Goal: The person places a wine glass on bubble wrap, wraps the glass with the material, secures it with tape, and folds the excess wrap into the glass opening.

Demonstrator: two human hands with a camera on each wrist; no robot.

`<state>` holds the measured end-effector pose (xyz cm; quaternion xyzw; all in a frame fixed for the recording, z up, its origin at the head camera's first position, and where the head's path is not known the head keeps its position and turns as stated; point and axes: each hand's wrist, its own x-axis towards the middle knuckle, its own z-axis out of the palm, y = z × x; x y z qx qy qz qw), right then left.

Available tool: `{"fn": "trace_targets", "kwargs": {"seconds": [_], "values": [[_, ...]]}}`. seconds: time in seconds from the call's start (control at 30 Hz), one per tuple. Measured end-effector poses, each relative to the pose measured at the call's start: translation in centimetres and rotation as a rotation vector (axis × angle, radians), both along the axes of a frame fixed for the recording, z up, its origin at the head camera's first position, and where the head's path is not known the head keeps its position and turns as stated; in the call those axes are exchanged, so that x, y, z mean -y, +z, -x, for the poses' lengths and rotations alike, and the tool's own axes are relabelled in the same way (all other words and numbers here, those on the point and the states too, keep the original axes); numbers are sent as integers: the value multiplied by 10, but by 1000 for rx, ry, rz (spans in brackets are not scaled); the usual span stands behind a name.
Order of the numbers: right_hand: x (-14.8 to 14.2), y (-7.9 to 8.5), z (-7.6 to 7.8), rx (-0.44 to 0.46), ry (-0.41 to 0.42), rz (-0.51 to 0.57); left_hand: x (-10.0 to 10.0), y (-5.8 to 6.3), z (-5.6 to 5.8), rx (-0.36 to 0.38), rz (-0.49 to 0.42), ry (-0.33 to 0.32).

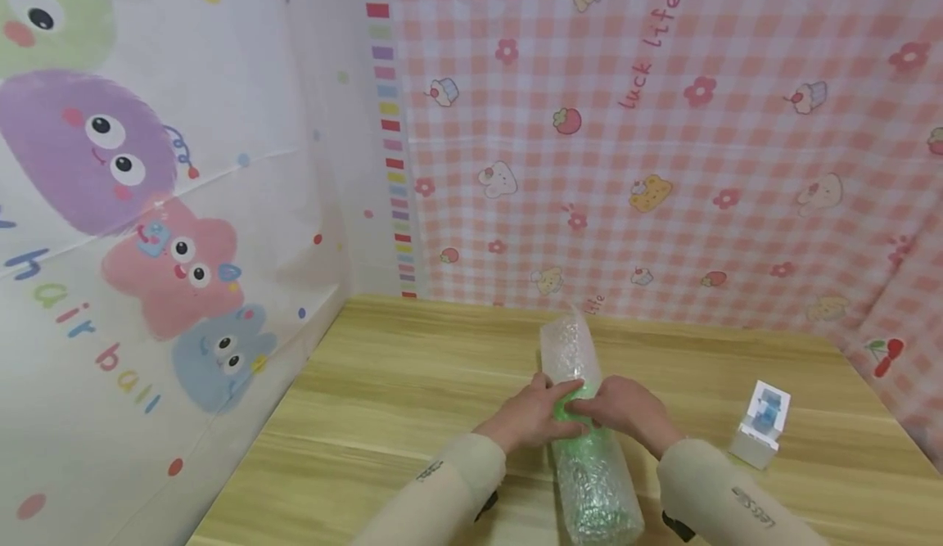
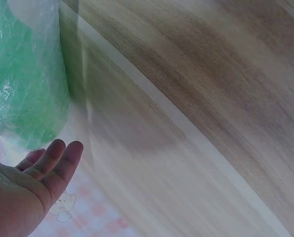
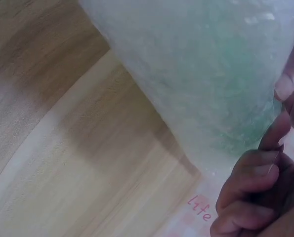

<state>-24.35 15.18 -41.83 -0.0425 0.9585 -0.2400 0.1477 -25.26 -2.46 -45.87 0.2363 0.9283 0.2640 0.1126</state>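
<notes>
A long roll of clear bubble wrap (image 1: 600,493) with something green inside lies lengthwise on the table. My left hand (image 1: 532,417) reaches its middle from the left, index finger and thumb spread across the top of the wrap. In the left wrist view, the other fingers (image 2: 60,168) stretch out below the green bundle (image 2: 30,79). From the right, my right hand (image 1: 628,408) meets the same spot between the left thumb and index finger. Its thumb and forefinger pinch the wrap (image 3: 201,84) at its side, while the remaining fingers (image 3: 250,177) curl.
A small white box (image 1: 756,448) with a blue item in its front stands to the right on the wooden table (image 1: 383,382). Behind the table hangs a pink checked cloth (image 1: 530,145); a white cloth with cartoon figures (image 1: 295,202) covers the left side.
</notes>
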Motion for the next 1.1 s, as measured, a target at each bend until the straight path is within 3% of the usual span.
{"fn": "trace_targets", "kwargs": {"seconds": [0.13,0.23,0.4,0.6,0.77,0.9,1.1], "values": [[2,1,-2,10,-31,-61,1,2,-1,-6,-2,-6],[0,3,-3,27,-24,33,2,3,-1,-4,-3,-7],[-5,5,-1,131,-62,179,4,0,1,8,-4,9],[-9,1,-4,165,-101,154,7,-3,1,21,-16,17],[-18,-6,-9,194,-102,150,11,-4,-1,41,-42,13],[-31,-18,-14,227,-130,235,14,-5,-2,57,-62,17],[-50,-39,-21,262,-99,406,18,-8,-3,63,-91,13]]}}
